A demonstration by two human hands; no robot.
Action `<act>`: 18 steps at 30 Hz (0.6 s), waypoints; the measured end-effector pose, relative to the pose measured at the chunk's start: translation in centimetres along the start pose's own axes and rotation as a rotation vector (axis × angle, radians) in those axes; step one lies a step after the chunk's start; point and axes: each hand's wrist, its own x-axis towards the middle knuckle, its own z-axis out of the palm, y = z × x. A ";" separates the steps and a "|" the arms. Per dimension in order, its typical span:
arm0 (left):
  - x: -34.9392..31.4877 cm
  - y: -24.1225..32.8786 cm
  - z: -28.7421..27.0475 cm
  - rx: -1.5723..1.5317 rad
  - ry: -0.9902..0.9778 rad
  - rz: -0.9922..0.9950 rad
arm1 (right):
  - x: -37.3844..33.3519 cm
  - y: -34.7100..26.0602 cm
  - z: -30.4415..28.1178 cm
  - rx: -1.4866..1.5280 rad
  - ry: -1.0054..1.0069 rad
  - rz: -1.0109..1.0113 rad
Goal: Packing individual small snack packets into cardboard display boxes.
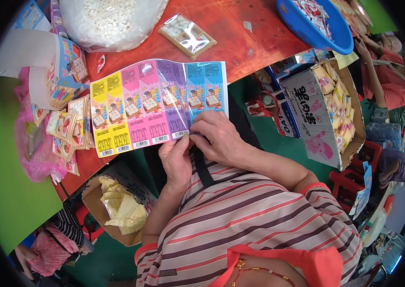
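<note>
A glossy sheet of printed labels (138, 112), striped in yellow, pink, purple and blue columns, lies over the near edge of the red table and reaches toward my lap. My left hand (177, 161) pinches its near edge, thumb on top and the other fingers mostly hidden below. Close beside it, my right hand (219, 136) is curled over the same edge at the purple and blue columns, its fingertips bent inward. The two hands almost touch. Beyond the sheet sits a small tan tray (187, 37) with white pieces under a shiny clear cover.
A clear bag (75, 26) of white pieces stands at the back left, a blue basin (286, 16) of small packets at the back right. Stacked small packs (75, 122) lie left. Cardboard boxes stand right (315, 124) and lower left (94, 205). Other people (386, 79) are nearby.
</note>
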 end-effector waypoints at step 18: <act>0.0 1.9 0.5 0.063 0.039 0.197 | 1.2 3.2 -0.5 0.764 -0.041 0.368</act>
